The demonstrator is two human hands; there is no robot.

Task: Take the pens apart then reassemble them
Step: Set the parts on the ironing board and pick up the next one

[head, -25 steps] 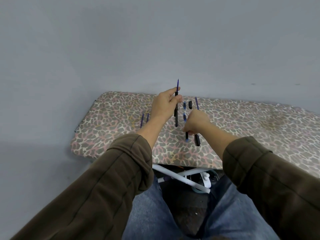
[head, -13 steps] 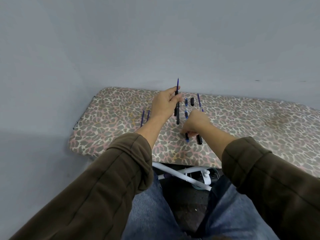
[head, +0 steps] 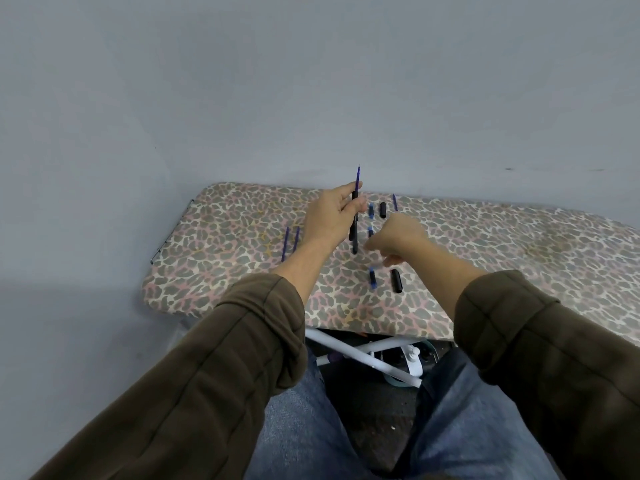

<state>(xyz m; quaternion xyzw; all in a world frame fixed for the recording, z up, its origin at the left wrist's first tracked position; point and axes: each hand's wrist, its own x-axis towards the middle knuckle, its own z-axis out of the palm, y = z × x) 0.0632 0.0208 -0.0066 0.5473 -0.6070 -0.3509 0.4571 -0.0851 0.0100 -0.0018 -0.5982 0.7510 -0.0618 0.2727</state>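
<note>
My left hand [head: 332, 214] is raised over the leopard-print ironing board [head: 519, 244] and grips a black pen barrel [head: 354, 233]. A blue refill [head: 357, 174] sticks up out of the barrel. My right hand [head: 394, 242] is blurred just right of the barrel, with its fingers curled downward. A pale smear shows at its fingertips, and I cannot tell whether it holds anything. Below it lie a blue-tipped pen piece [head: 372, 278] and a black cap [head: 397, 280]. Farther back lie a blue piece [head: 371, 210], a black cap [head: 382, 209] and a blue refill [head: 394, 201].
Two loose blue refills [head: 290, 242] lie on the board left of my left wrist. A grey wall stands right behind the board. White metal legs [head: 363, 355] show under its near edge, above my knees. The board's right half holds no parts.
My right hand has lifted off the blue-tipped piece and black cap, which now lie uncovered, and moved up and left toward the barrel. My left hand has held its pose.
</note>
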